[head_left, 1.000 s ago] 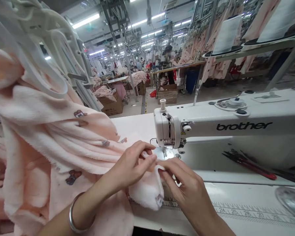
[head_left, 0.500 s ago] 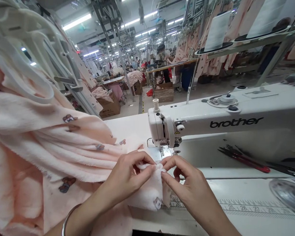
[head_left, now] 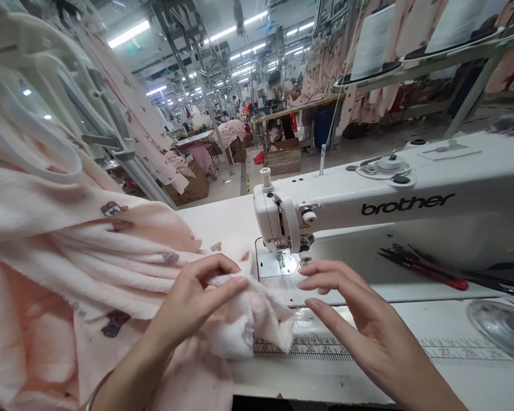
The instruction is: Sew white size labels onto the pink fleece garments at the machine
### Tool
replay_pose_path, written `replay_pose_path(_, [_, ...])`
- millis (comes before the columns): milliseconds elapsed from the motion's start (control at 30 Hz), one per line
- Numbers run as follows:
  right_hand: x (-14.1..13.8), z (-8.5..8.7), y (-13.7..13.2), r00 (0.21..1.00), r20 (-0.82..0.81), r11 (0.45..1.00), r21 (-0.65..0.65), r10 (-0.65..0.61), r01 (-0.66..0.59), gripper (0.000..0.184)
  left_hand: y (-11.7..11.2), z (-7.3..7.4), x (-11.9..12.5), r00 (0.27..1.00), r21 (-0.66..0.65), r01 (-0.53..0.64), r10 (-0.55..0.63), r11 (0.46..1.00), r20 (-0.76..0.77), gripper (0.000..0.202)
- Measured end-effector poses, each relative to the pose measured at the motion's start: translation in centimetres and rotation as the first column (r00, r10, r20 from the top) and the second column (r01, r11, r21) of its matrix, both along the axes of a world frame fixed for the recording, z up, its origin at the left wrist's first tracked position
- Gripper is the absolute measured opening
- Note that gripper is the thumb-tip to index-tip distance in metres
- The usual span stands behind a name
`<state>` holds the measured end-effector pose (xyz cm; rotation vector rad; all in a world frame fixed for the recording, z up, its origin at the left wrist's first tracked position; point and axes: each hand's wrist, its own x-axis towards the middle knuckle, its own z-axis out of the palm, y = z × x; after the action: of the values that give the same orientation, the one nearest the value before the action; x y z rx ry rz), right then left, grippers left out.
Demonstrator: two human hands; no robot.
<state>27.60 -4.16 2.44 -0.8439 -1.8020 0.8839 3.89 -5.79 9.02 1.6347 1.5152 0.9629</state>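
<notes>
Pale pink plush fabric (head_left: 124, 268) with small bear prints spreads over the left side of the sewing table. My left hand (head_left: 205, 297) pinches a gathered corner of it between thumb and fingers, left of the needle area. From that grip a loose flap hangs down over the printed ruler (head_left: 321, 348). My right hand (head_left: 346, 308) is apart from the cloth, fingers spread, holding nothing. Just beyond both hands stands a white Brother sewing machine (head_left: 368, 200). Its presser foot (head_left: 282, 258) sits over the bare metal plate, with no cloth under it.
Red-handled scissors (head_left: 424, 271) and other dark tools lie on the machine bed at right. A clear round dish (head_left: 501, 328) is at the right edge. Thread cones (head_left: 372, 45) stand above. A white plastic hanger frame (head_left: 47, 103) rises at left. Behind are cardboard boxes (head_left: 282, 157).
My right hand has let go of the fabric and moved right, its fingers opening. My left hand has drawn the pinched corner leftward, away from the needle area.
</notes>
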Motion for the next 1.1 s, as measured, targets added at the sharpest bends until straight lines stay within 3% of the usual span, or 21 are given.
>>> replay_pose_path(167, [-0.2,-0.7,-0.4,0.964,0.209,0.967,0.160,0.165,-0.200,0.029,-0.3,0.4,-1.5,0.996,0.030,-0.072,0.071,0.997,0.058,0.024])
replay_pose_path(267, [-1.2,-1.0,-0.1,0.956,0.185,0.943,0.201,0.229,-0.265,0.027,-0.6,0.4,-1.9,0.990,0.050,-0.114,0.109,0.992,0.094,0.024])
replay_pose_path(433, [-1.5,-0.9,0.0,0.976,-0.030,0.961,0.188,0.214,-0.204,0.009,-1.1,0.2,-3.2,0.965,0.104,-0.222,0.204,0.969,0.164,0.022])
replay_pose_path(533, [-1.8,-0.5,-0.6,0.979,-0.127,0.978,0.155,0.157,-0.137,0.010,-1.2,-0.1,-3.4,0.947,0.113,-0.265,0.237,0.958,0.217,0.023])
replay_pose_path(700, [-2.9,-0.8,-1.9,0.940,-0.341,0.997,-0.073,-0.013,-0.013,0.002,-1.3,-0.6,-2.9,0.884,0.089,-0.359,0.308,0.929,0.351,0.028])
replay_pose_path(733, [-3.0,-0.8,-2.1,0.928,-0.370,0.991,-0.134,-0.050,0.000,0.009,-1.4,-0.7,-2.9,0.869,0.086,-0.378,0.321,0.922,0.375,0.028])
replay_pose_path(867, [-3.3,0.0,-3.1,0.926,-0.361,0.968,-0.252,-0.112,0.019,0.030,-1.8,-0.7,-3.2,0.841,0.087,-0.415,0.345,0.906,0.417,0.028])
replay_pose_path(1000, [-3.6,0.7,-3.6,0.934,-0.336,0.966,-0.255,-0.121,0.033,0.030,-1.4,-1.1,-3.0,0.851,0.118,-0.414,0.337,0.903,0.402,0.026])
replay_pose_path(1100, [-1.4,-0.7,-2.8,0.976,-0.192,0.968,-0.247,-0.100,0.051,0.028,-0.3,-1.7,-3.0,0.913,0.182,-0.392,0.357,0.902,0.199,0.024])
